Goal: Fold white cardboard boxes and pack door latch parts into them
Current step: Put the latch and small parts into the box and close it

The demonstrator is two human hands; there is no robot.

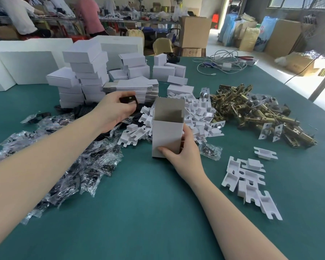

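A white cardboard box [167,128] stands upright on the green table [148,212] with its top open. My right hand [184,152] grips its lower right side, thumb across the front. My left hand [114,109], left of the box's open top, pinches a black metal plate [129,100] with a hole in it. A heap of brass door latch bodies [255,111] lies to the right. White folded card inserts [199,113] are piled behind the box.
Clear bags of dark parts [73,160] spread at the left under my left arm. Stacks of closed white boxes [86,76] and flat box blanks [133,89] stand behind. More white inserts [251,181] lie at the right. Cables [219,64] lie far back.
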